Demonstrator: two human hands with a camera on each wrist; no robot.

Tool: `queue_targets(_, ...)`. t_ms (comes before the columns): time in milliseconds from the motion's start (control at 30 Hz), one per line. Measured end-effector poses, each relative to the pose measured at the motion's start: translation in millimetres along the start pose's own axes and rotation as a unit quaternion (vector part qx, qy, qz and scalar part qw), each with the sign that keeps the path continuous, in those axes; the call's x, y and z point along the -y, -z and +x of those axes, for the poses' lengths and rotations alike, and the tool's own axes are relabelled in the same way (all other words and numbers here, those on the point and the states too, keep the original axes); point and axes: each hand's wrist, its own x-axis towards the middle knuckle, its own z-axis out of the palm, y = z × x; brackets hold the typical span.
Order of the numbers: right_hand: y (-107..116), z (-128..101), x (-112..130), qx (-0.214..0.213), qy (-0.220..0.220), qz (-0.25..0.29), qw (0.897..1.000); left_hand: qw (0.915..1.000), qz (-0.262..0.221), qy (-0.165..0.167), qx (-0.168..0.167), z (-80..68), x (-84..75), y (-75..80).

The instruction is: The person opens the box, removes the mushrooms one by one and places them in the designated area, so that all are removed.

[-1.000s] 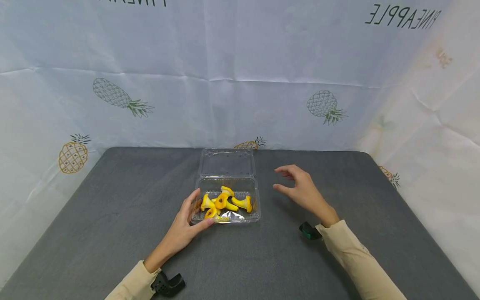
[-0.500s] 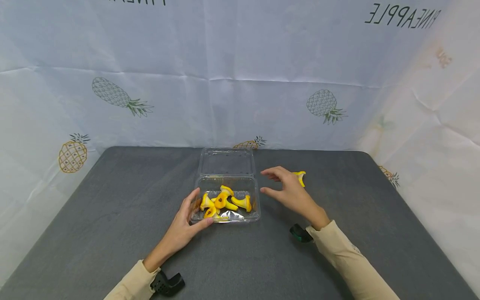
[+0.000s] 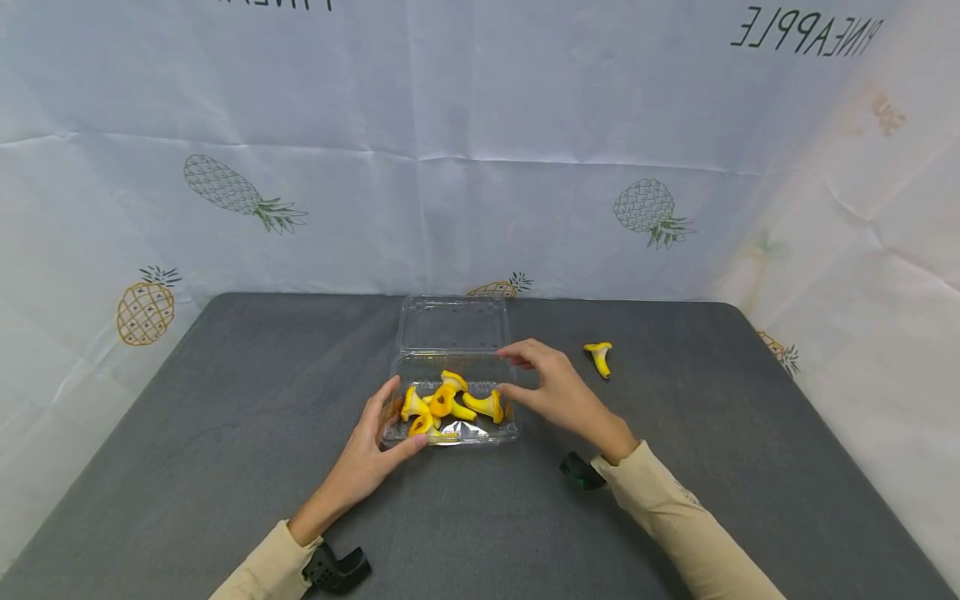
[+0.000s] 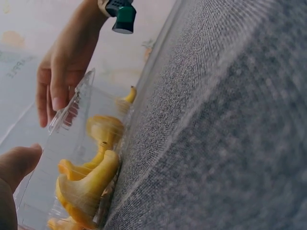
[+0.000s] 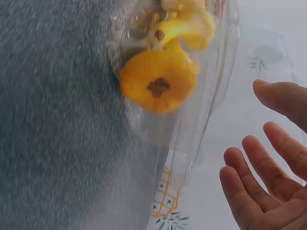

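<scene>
A clear plastic clamshell container [image 3: 507, 433] lies open on the grey table, its lid [image 3: 452, 323] folded back. Several yellow mushrooms [image 3: 450, 402] lie inside; they show close up in the left wrist view [image 4: 91, 182] and the right wrist view [image 5: 160, 86]. My left hand [image 3: 401, 415] rests against the container's front left corner, index finger straight along the side wall and thumb [image 4: 17, 165] against the front wall. My right hand [image 3: 508, 370] hovers empty at the right rim with relaxed fingers [image 5: 259, 191]. One loose mushroom [image 3: 599, 357] lies on the table to its right.
The grey table [image 3: 225, 417] ends at a pineapple-printed white backdrop [image 3: 450, 167] behind and on both sides. Small dark wrist cameras sit below the left cuff [image 3: 337, 569] and the right cuff [image 3: 577, 471].
My right hand has moved left, from over the loose mushroom to the container's right rim, and the mushroom now lies uncovered on the table. My left hand has stayed in place.
</scene>
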Motion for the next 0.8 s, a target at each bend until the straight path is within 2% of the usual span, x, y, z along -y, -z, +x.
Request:
queue_targets(433, -21.0, 8.1, 12.4, 0.037, 0.012, 0.023, 0.999, 0.9999, -0.010, 0.003, 0.003, 0.3, 0.3, -3.1)
queue_targets(667, -33.8, 11.5, 17.0, 0.057, 0.017, 0.007, 0.998, 0.9999, -0.013, 0.004, 0.005, 0.3, 0.6, -3.0)
queue_targets(800, -38.8, 12.6, 19.6, 0.068, 0.013, 0.016, 0.997, 0.9999, -0.013, 0.003, 0.006, -0.1, 1.3, -3.2)
